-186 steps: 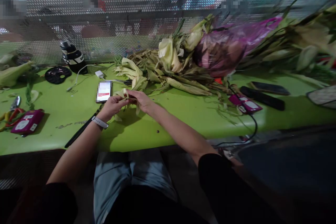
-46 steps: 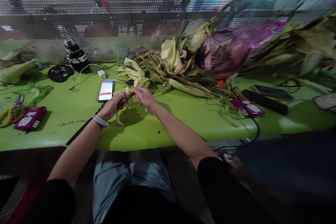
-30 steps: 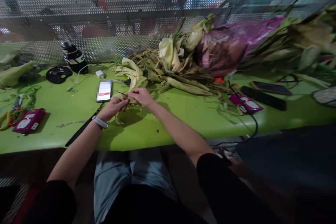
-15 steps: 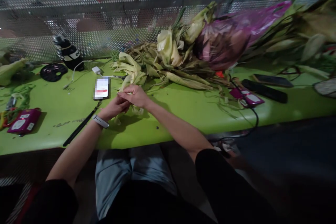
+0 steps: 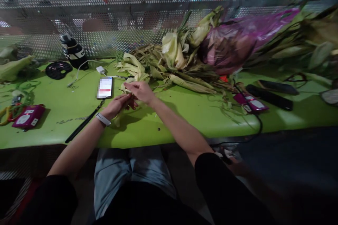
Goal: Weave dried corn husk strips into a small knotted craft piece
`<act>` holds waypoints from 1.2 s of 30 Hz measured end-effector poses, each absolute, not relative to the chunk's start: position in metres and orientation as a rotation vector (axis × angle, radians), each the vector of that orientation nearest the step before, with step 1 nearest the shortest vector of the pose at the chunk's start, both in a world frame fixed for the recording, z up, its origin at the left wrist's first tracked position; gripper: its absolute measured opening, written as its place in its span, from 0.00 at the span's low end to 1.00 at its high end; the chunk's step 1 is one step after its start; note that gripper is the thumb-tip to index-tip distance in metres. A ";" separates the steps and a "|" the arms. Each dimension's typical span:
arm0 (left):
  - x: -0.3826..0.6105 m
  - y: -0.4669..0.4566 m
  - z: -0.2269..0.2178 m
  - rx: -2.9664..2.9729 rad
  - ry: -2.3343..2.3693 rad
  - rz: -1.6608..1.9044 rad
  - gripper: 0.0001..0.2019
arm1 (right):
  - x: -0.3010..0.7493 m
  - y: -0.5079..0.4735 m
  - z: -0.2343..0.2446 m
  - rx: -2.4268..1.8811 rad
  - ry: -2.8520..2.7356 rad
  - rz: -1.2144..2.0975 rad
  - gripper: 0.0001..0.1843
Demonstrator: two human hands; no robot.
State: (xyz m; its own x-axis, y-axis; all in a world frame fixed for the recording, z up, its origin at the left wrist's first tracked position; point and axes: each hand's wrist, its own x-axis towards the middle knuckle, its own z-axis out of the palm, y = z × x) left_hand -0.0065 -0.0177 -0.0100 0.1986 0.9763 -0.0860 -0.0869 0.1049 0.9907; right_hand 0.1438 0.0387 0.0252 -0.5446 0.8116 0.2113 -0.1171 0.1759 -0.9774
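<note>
My right hand (image 5: pixel 141 91) is closed, its fingers pinching a pale corn husk (image 5: pixel 123 86) whose end shows just beyond them. Below and touching it, my left hand (image 5: pixel 118 106) has its fingers curled round the lower part of the husk, mostly hidden by both hands. A pale strip hangs under the left wrist toward the green table (image 5: pixel 142 132). Just beyond the hands lies a heap of corn husks (image 5: pixel 155 68), some pale, some dry and brown. A phone (image 5: pixel 105 88) with a lit screen lies left of my hands, its black strap (image 5: pixel 84 124) reaching toward the table's front edge.
A black bottle (image 5: pixel 74 53), a black fan-like disc (image 5: pixel 58 69) and a white charger (image 5: pixel 100 69) stand or lie at back left. Purple boxes (image 5: pixel 29 116) sit at both sides. A purple plastic bag (image 5: pixel 229 47) rests on the husks, before a perforated metal screen (image 5: pixel 105 38).
My right hand has shifted slightly right and up from the left hand. The left fingers have spread a little. The whole view has moved slightly.
</note>
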 end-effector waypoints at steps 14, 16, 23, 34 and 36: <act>-0.011 -0.021 0.000 1.056 1.103 1.140 0.14 | 0.154 0.058 0.015 -0.787 -2.046 0.892 0.23; -0.011 -0.021 0.000 1.076 1.082 1.141 0.13 | 0.153 0.060 0.013 -0.757 -2.185 0.938 0.29; -0.013 -0.021 -0.005 1.108 1.093 1.043 0.11 | 0.147 0.063 0.004 -0.678 -2.188 0.711 0.31; -0.011 -0.015 0.002 0.882 1.002 1.328 0.13 | 0.156 0.048 0.013 -0.744 -1.858 0.397 0.24; -0.013 -0.015 0.003 0.895 0.975 1.400 0.12 | 0.154 0.037 0.015 -0.791 -2.011 0.600 0.25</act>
State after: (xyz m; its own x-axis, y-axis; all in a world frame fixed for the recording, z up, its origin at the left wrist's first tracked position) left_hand -0.0131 -0.0146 0.0032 -0.0571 0.9982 -0.0190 -0.3643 -0.0031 0.9313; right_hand 0.1543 0.0368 0.0152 -0.4210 0.7222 0.5488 0.3036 0.6824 -0.6650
